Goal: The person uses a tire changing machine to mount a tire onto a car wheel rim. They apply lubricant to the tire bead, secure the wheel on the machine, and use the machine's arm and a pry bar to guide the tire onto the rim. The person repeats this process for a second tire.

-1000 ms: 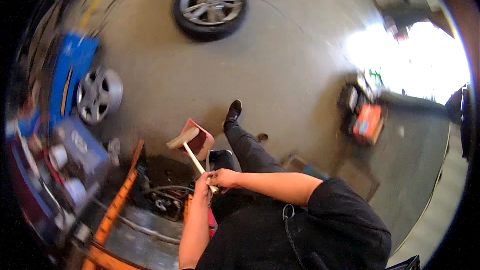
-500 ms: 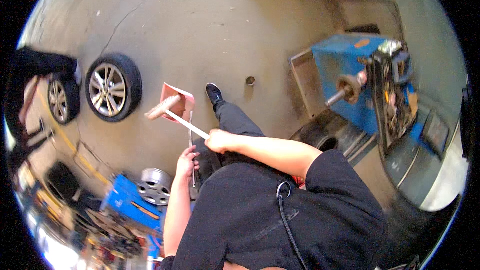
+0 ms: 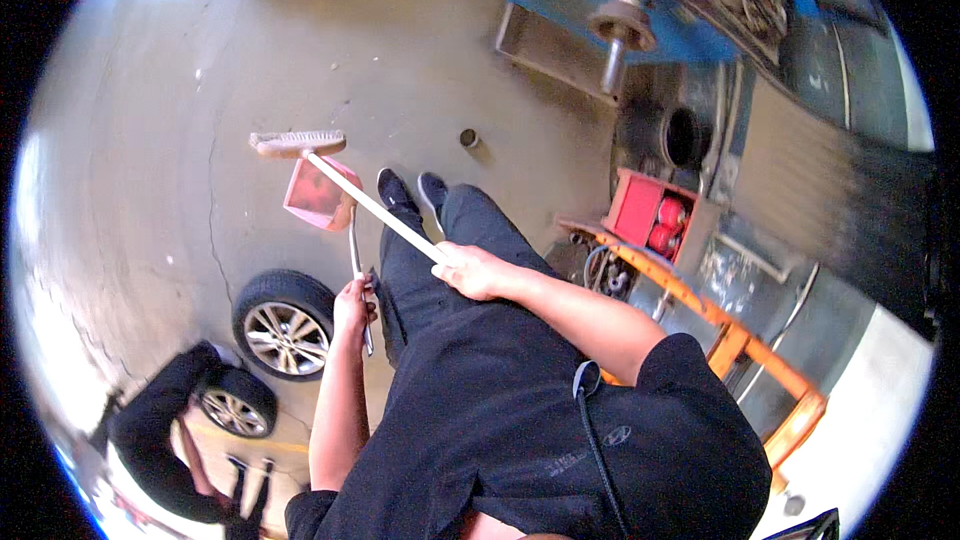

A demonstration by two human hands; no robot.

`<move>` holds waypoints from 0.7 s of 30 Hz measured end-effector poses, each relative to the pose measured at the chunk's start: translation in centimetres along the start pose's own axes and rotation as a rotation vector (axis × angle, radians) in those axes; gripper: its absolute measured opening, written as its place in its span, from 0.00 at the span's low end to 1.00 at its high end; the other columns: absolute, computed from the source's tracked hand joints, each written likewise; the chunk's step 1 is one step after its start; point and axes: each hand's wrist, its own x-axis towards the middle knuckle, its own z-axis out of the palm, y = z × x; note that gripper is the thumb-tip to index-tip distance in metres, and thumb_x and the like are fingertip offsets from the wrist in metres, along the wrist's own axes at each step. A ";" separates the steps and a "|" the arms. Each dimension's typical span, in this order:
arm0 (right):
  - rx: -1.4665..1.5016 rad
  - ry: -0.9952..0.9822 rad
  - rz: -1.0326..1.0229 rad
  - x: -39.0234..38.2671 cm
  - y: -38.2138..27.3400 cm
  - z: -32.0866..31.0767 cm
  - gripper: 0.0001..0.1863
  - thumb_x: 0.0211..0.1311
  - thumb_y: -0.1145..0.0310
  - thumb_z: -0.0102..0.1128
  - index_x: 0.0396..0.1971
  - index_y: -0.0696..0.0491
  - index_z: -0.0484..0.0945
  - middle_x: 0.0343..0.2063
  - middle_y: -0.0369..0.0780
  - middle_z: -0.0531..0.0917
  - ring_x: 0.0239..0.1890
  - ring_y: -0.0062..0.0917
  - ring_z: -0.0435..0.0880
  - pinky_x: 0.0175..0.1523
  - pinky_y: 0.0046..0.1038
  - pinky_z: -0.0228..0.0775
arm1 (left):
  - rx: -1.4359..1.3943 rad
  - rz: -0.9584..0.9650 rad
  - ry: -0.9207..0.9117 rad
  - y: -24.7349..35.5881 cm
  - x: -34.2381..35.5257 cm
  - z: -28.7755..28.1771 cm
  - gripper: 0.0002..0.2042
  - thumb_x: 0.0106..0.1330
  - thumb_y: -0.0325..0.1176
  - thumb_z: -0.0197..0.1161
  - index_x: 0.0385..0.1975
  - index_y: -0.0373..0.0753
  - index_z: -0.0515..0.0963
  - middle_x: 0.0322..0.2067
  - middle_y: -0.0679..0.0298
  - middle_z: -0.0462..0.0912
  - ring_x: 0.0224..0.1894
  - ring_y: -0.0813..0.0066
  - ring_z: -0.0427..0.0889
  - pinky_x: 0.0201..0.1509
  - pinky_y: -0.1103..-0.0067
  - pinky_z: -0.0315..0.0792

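My right hand [image 3: 470, 271] is closed around the white handle of a broom [image 3: 385, 217]. Its pale bristle head, at the far left end of the handle, is raised with the bristles facing away from me. Just beneath it is a pink dustpan [image 3: 322, 194], tilted, its inside looking reddish. The dustpan's thin metal handle runs back to my left hand [image 3: 354, 304], whose fingers wrap round it. The broom passes in front of the dustpan's upper edge; I cannot tell if they touch.
A wheel with tyre [image 3: 286, 326] lies to the left, and beside another wheel [image 3: 238, 402] a person in black [image 3: 165, 435] bends over. A small cup-like can [image 3: 469, 138] stands ahead. At right are a blue machine with a shaft [image 3: 621, 25], a red box [image 3: 638, 208] and an orange frame [image 3: 735, 340].
My view has turned to the right, so the wheels now lie nearer and lower left. The broom head has swung up beyond the dustpan. Both hands keep their hold.
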 end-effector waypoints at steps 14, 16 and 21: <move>0.184 0.216 0.131 1.6 -3.5 4.9 0.18 0.75 0.58 0.60 0.51 0.59 0.77 0.42 0.54 0.86 0.49 0.50 0.87 0.54 0.47 0.78 | 0.386 0.047 -0.168 12.3 8.2 -6.4 0.30 0.79 0.61 0.55 0.56 0.38 0.84 0.38 0.67 0.76 0.21 0.82 0.68 0.22 0.80 0.65; 0.192 0.220 0.148 1.9 -3.7 4.6 0.18 0.75 0.58 0.60 0.51 0.59 0.77 0.42 0.54 0.86 0.48 0.51 0.87 0.54 0.47 0.78 | 0.381 0.043 -0.162 12.4 9.1 -6.7 0.31 0.79 0.62 0.54 0.56 0.38 0.84 0.39 0.67 0.76 0.21 0.82 0.68 0.22 0.81 0.65; 0.187 0.202 0.199 4.5 -4.8 5.8 0.18 0.75 0.58 0.61 0.51 0.59 0.78 0.42 0.55 0.87 0.49 0.52 0.87 0.54 0.48 0.78 | 0.294 -0.039 -0.127 10.7 8.9 -9.6 0.30 0.79 0.62 0.54 0.59 0.39 0.83 0.38 0.69 0.78 0.21 0.83 0.68 0.21 0.82 0.63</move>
